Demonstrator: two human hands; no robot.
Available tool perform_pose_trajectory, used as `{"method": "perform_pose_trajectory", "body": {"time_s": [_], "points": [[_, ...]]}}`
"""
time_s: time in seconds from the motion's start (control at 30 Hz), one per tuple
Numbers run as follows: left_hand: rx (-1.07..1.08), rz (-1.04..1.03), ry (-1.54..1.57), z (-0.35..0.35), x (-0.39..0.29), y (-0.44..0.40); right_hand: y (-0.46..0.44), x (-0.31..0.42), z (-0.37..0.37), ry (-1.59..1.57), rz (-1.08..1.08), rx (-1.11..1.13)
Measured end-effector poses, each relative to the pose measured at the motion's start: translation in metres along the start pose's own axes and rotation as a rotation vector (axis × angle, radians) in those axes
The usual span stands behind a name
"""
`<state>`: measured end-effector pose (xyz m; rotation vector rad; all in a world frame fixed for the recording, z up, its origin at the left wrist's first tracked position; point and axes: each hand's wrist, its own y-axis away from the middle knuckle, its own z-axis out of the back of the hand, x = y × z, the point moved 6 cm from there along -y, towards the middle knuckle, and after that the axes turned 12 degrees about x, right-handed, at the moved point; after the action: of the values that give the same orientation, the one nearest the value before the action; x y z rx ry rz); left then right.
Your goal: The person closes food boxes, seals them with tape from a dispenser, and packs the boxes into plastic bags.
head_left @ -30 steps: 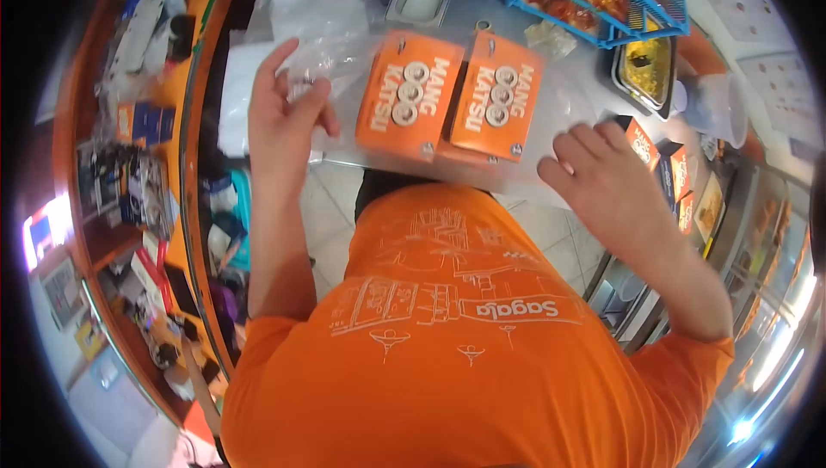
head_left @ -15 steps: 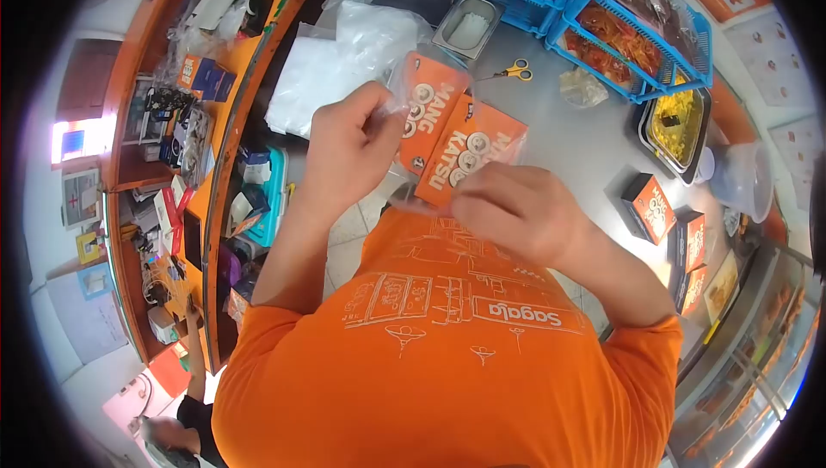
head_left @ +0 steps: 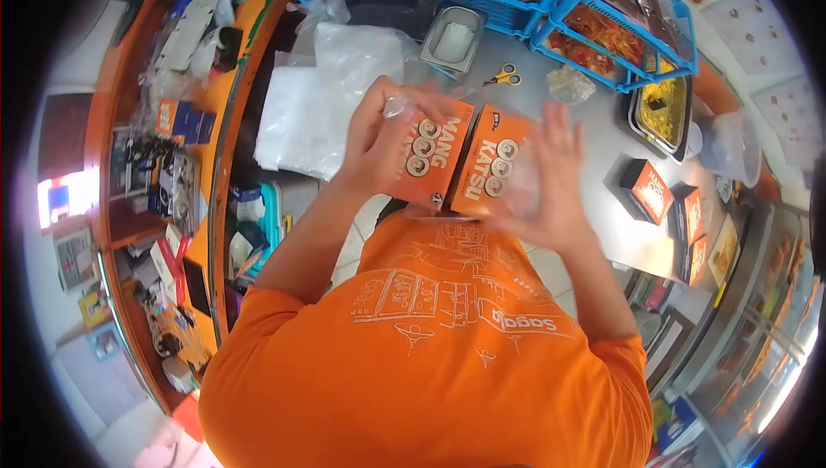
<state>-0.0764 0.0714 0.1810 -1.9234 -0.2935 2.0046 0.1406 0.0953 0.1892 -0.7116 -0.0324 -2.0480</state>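
Observation:
Two orange boxes with white "MANG KATSU" lettering lie side by side in front of me, the left box (head_left: pixel 434 154) and the right box (head_left: pixel 490 163), with a narrow dark gap between them. Clear plastic, apparently a bag (head_left: pixel 443 215), shows around them and along their near edge. At the left box's outer side, my left hand (head_left: pixel 372 137) is closed with curled fingers on the plastic. My right hand (head_left: pixel 557 180) lies along the right box's outer side, its fingers stretched out and slightly blurred.
White plastic bags (head_left: pixel 301 111) are stacked on the steel table's left. Behind the boxes are a metal container (head_left: pixel 453 40), yellow-handled scissors (head_left: pixel 508 76) and blue baskets (head_left: pixel 594 59). Several more orange boxes (head_left: pixel 651 193) and a yellow-filled tray (head_left: pixel 661 115) stand at right.
My right hand has gone from pinching near the boxes' near edge to lying stretched along the right box. The boxes are now more level with each other; my left hand has shifted right.

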Motion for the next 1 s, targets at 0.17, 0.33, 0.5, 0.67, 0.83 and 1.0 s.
{"method": "perform_pose_trajectory", "body": {"time_s": [0.17, 0.33, 0.5, 0.67, 0.83, 1.0], "points": [[-0.250, 0.386, 0.944, -0.016, 0.047, 0.001, -0.011, -0.028, -0.066, -1.156, -0.135, -0.391], [-0.131, 0.453, 0.848, 0.001, 0.047, 0.011, 0.015, -0.024, -0.043, -1.018, -0.283, -0.574], [0.041, 0.309, 0.910, 0.043, 0.055, 0.018, 0.018, 0.009, -0.007, -0.088, -0.094, -0.047], [0.083, 0.331, 0.442, 0.033, 0.037, 0.009, -0.014, -0.002, -0.040, 0.182, -0.071, 0.086], [0.201, 0.372, 0.332, 0.019, 0.050, 0.005, 0.005, -0.036, -0.086, -0.560, -0.247, -0.010], [-0.003, 0.505, 0.508, 0.025, 0.054, 0.011, 0.025, -0.049, -0.088, -1.540, -0.317, -0.478]]}}
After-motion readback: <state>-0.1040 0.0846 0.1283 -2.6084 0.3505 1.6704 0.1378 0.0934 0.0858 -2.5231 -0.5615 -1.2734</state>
